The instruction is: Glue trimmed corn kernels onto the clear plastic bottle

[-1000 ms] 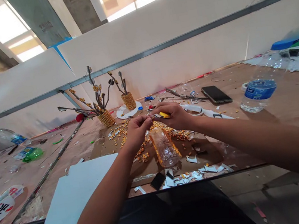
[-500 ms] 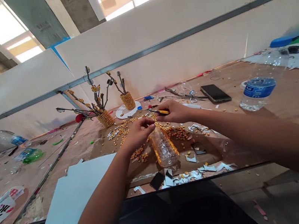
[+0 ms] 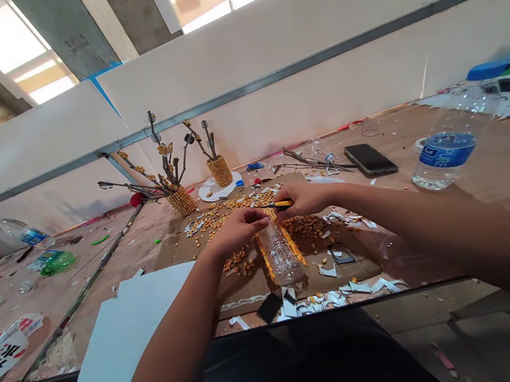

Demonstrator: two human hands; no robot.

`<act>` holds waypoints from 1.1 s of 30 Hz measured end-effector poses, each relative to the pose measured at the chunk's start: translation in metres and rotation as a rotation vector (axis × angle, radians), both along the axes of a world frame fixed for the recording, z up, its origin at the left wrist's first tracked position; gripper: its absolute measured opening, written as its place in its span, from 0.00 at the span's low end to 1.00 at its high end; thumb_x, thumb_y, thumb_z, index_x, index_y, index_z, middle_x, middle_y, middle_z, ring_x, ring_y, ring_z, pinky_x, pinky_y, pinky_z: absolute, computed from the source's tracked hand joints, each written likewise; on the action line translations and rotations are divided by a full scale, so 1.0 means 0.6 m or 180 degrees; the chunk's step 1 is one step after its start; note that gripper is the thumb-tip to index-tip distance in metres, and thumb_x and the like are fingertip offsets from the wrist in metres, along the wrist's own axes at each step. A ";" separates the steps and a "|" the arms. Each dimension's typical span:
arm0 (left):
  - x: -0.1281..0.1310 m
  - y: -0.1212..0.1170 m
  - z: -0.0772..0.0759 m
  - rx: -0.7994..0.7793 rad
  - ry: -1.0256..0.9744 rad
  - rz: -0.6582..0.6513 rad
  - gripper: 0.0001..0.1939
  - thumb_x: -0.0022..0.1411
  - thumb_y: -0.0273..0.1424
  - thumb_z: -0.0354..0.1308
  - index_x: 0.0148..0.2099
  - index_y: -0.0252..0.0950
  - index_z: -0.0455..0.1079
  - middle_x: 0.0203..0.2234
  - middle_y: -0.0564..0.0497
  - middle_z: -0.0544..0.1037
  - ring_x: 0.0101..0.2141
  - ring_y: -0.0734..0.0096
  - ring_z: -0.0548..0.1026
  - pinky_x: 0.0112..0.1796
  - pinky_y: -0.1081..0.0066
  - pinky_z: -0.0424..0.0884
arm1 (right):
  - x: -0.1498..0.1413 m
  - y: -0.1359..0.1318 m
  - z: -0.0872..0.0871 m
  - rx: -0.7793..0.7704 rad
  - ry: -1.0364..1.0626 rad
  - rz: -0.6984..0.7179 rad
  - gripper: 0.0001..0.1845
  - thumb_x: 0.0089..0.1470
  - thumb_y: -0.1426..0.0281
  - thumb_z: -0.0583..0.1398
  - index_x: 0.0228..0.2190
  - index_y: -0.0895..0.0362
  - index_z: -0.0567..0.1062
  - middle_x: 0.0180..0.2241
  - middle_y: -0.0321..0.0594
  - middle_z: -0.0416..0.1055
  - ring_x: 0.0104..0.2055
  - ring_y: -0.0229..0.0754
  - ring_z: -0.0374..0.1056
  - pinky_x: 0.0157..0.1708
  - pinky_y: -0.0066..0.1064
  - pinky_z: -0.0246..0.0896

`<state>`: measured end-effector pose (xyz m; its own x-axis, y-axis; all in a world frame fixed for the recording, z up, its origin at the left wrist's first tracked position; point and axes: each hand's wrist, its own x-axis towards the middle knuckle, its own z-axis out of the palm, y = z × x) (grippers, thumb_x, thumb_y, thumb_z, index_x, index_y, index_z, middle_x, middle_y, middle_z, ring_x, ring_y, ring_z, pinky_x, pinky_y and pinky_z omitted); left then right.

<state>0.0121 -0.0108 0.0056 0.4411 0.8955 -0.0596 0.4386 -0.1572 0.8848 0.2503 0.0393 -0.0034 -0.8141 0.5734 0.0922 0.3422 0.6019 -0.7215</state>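
Observation:
A clear plastic bottle (image 3: 282, 254) lies on a sheet of brown cardboard (image 3: 246, 290), with rows of yellow corn kernels along its two sides. At its far end, my left hand (image 3: 241, 228) has thumb and fingers pinched together; what they hold, if anything, is too small to make out. My right hand (image 3: 305, 199) grips a slim yellow-and-black tool (image 3: 282, 204) whose thin dark tip points left, just above my left fingertips. Loose corn kernels (image 3: 306, 227) are scattered around the bottle and behind both hands.
Two kernel-covered pots (image 3: 181, 201) with twigs stand at the back, one on a white disc (image 3: 207, 192). A phone (image 3: 370, 158) and a water bottle (image 3: 443, 158) are to the right. White board (image 3: 137, 332) overhangs the front edge at left; white scraps (image 3: 334, 298) line the edge.
My right hand has lowered the tool toward my left fingertips, and its tip now points level to the left. The left fingers have drawn closer together. The bottle stays put.

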 end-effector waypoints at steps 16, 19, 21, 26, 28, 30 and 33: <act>-0.005 0.003 -0.001 -0.0118 0.0161 -0.0143 0.18 0.56 0.43 0.69 0.41 0.33 0.81 0.35 0.48 0.83 0.36 0.63 0.76 0.43 0.63 0.70 | -0.005 0.008 -0.017 0.0100 -0.0068 0.0019 0.16 0.57 0.59 0.62 0.25 0.55 0.68 0.23 0.29 0.59 0.26 0.35 0.51 0.27 0.29 0.44; -0.005 0.004 -0.003 -0.0116 0.0190 -0.0112 0.19 0.56 0.44 0.69 0.41 0.33 0.81 0.36 0.46 0.83 0.37 0.62 0.77 0.45 0.62 0.70 | -0.006 0.010 -0.022 0.0107 -0.0080 0.0033 0.15 0.57 0.60 0.62 0.25 0.55 0.67 0.23 0.29 0.58 0.26 0.35 0.51 0.27 0.29 0.44; -0.005 0.005 -0.003 -0.0119 0.0195 -0.0111 0.20 0.56 0.45 0.69 0.42 0.33 0.81 0.37 0.46 0.83 0.38 0.61 0.77 0.45 0.62 0.70 | -0.007 0.009 -0.023 0.0108 -0.0083 0.0035 0.13 0.57 0.62 0.61 0.25 0.55 0.68 0.23 0.29 0.59 0.26 0.35 0.52 0.27 0.29 0.44; -0.005 0.005 -0.004 -0.0111 0.0192 -0.0133 0.21 0.56 0.46 0.69 0.42 0.33 0.81 0.38 0.45 0.83 0.39 0.60 0.77 0.45 0.62 0.70 | -0.007 0.006 -0.020 0.0110 -0.0128 0.0002 0.12 0.58 0.62 0.61 0.27 0.55 0.69 0.24 0.30 0.61 0.26 0.35 0.54 0.28 0.29 0.46; -0.006 0.005 -0.005 -0.0107 0.0181 -0.0135 0.21 0.56 0.45 0.69 0.43 0.33 0.81 0.38 0.45 0.84 0.39 0.60 0.77 0.45 0.62 0.70 | -0.007 0.005 -0.020 0.0113 -0.0150 -0.0014 0.12 0.58 0.62 0.60 0.27 0.56 0.69 0.24 0.31 0.61 0.27 0.36 0.54 0.28 0.29 0.46; -0.007 0.005 -0.007 -0.0095 0.0161 -0.0123 0.20 0.57 0.45 0.69 0.43 0.34 0.81 0.38 0.45 0.83 0.40 0.60 0.77 0.45 0.61 0.71 | -0.008 0.004 -0.020 0.0133 -0.0160 -0.0037 0.12 0.58 0.61 0.61 0.28 0.56 0.70 0.25 0.31 0.62 0.27 0.36 0.55 0.29 0.29 0.47; -0.008 0.004 -0.008 -0.0090 0.0126 -0.0112 0.19 0.57 0.44 0.69 0.42 0.33 0.80 0.37 0.46 0.83 0.39 0.61 0.77 0.45 0.62 0.71 | -0.008 0.002 -0.020 0.0163 -0.0180 -0.0067 0.12 0.58 0.61 0.61 0.29 0.56 0.71 0.25 0.32 0.63 0.28 0.37 0.55 0.29 0.29 0.47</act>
